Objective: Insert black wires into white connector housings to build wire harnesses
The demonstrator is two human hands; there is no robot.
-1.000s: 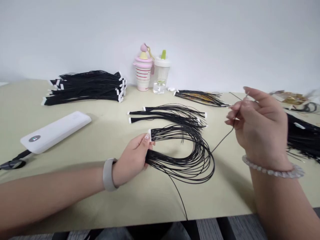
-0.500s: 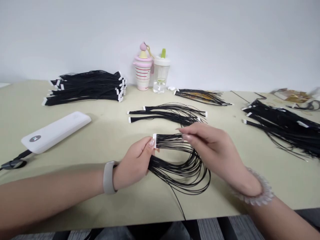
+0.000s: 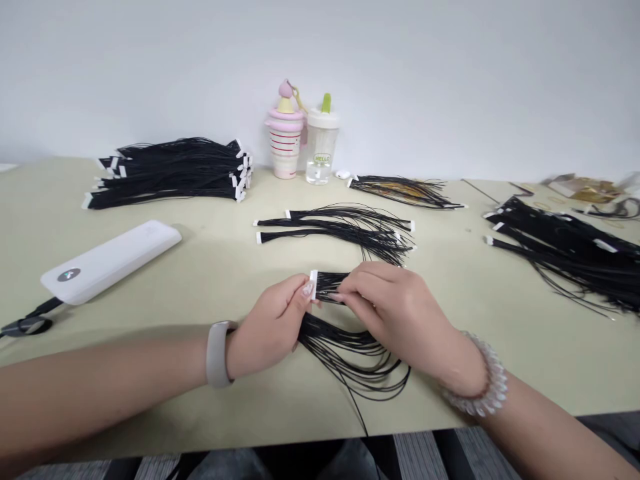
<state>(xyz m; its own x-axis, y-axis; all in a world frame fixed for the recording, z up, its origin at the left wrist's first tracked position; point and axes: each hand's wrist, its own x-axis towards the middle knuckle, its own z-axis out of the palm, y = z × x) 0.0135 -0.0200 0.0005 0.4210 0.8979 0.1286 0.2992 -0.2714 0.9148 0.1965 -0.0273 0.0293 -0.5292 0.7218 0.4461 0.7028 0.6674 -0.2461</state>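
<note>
My left hand (image 3: pixel 274 317) pinches the white connector (image 3: pixel 313 285) of a black wire harness (image 3: pixel 350 333) between thumb and fingers. The harness's wires loop out to the right and fold back under that hand. One loose wire (image 3: pixel 354 400) hangs toward the table's front edge. Close to the connector, my right hand (image 3: pixel 395 310) is closed, thumb and forefinger pinched at the wires where they leave it. A wire end seems to lie in this pinch, but it is too small to make out fully. The right hand covers part of the loop.
Several finished-looking harnesses (image 3: pixel 335 230) lie just beyond my hands. A large harness stack (image 3: pixel 175 170) is at the back left, another pile (image 3: pixel 565 247) at right. A white power bank (image 3: pixel 113 261), a pink cup (image 3: pixel 286 143) and a clear cup (image 3: pixel 321 150) stand around.
My right hand has moved left and slightly down along the wires, close to the connector. The left hand keeps its hold, nearly unmoved.
</note>
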